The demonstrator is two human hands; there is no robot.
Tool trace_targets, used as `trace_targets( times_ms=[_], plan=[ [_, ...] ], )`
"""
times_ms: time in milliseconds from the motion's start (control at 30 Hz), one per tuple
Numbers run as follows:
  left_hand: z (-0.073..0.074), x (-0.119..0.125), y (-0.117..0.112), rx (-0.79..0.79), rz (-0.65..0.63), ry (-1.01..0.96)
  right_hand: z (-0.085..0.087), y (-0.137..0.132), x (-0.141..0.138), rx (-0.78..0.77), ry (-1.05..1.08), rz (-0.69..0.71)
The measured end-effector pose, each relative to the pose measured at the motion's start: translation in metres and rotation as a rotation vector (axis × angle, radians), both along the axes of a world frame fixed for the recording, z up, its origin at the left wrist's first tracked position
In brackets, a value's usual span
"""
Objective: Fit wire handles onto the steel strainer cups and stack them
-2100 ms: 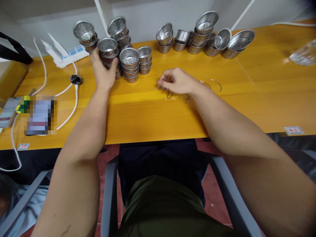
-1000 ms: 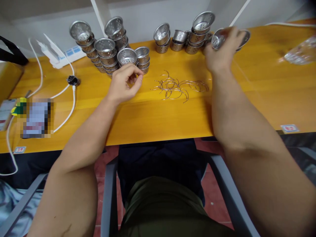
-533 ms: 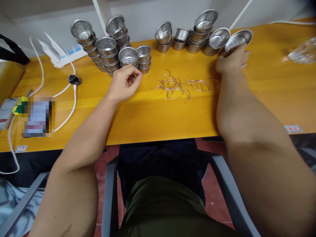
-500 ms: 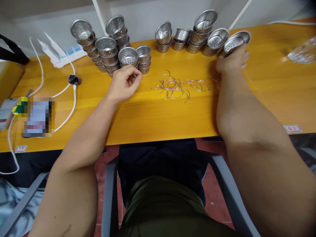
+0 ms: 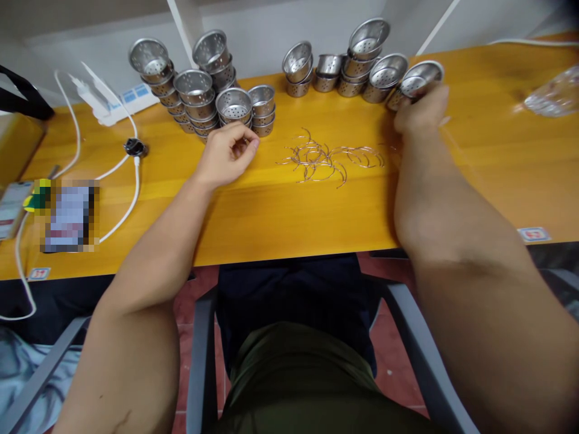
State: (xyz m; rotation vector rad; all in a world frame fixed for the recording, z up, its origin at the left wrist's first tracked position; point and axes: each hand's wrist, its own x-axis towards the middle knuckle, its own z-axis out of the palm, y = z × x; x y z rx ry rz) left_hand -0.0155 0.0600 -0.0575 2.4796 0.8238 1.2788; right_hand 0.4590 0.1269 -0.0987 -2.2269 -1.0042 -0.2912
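My right hand point(image 5: 420, 114) is closed on a perforated steel basket point(image 5: 418, 77), tilted at the right end of a loose group of such baskets point(image 5: 350, 66) at the back of the orange table point(image 5: 289, 205). My left hand point(image 5: 226, 154) rests on the table in a pinch, thumb against fingertips; what it holds is too small to make out. It lies just in front of the stacked baskets point(image 5: 212, 90) at the back left. A heap of curved wire handles point(image 5: 332, 158) lies between my two hands.
A white power strip point(image 5: 111, 99) and white cable point(image 5: 129, 199) with a black plug point(image 5: 134, 146) lie at the left. A blurred-out item point(image 5: 67, 214) sits near the left front edge. A clear plastic object point(image 5: 549, 96) lies far right. Chair arms point(image 5: 199, 355) flank my lap.
My right hand left the wire heap, reached to the right-hand baskets and took hold of one, now drawing it slightly left. My left hand came off the stacks and settled in a pinch.
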Motion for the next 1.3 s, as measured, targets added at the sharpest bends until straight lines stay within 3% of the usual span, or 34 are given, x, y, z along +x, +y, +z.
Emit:
trace_targets(
  times_ms=[33, 200, 267, 367, 467, 567, 667, 800, 967, 1133, 1300],
  plan=[
    [0.0, 0.0, 0.0, -0.008, 0.001, -0.003, 0.007, -0.003, -0.006, 0.024, 0.125, -0.103],
    [0.002, 0.001, -0.003, -0.005, 0.007, 0.007, 0.041, -0.013, -0.022, 0.145, 0.179, -0.139],
    [0.003, 0.001, -0.003, 0.014, 0.015, 0.011, 0.048, -0.016, -0.022, 0.219, 0.131, -0.048],
    [-0.001, 0.0, -0.001, 0.019, 0.015, 0.018, 0.054, -0.027, -0.034, 0.416, 0.039, 0.459],
    [-0.009, 0.0, 0.005, -0.009, -0.003, -0.013, 0.059, -0.048, -0.072, 0.446, 0.102, 0.924],
    [-0.018, 0.0, 0.011, -0.071, -0.01, -0.057, 0.063, -0.073, -0.124, 0.239, 0.21, 1.301],
    [-0.024, 0.0, 0.015, -0.107, -0.04, -0.059, 0.063, -0.093, -0.166, 0.141, 0.348, 1.479],
    [-0.025, 0.002, 0.013, -0.085, -0.044, -0.018, 0.059, -0.104, -0.191, 0.051, 0.405, 1.569],
    [-0.021, 0.01, 0.006, -0.084, 0.01, 0.001, 0.057, -0.105, -0.191, 0.008, 0.431, 1.597],
    [-0.021, 0.012, 0.005, -0.035, -0.04, 0.022, 0.053, -0.106, -0.193, 0.036, 0.411, 1.553],
    [-0.023, 0.017, 0.004, -0.03, -0.037, 0.061, 0.039, -0.095, -0.199, 0.045, 0.401, 1.474]
  ],
)
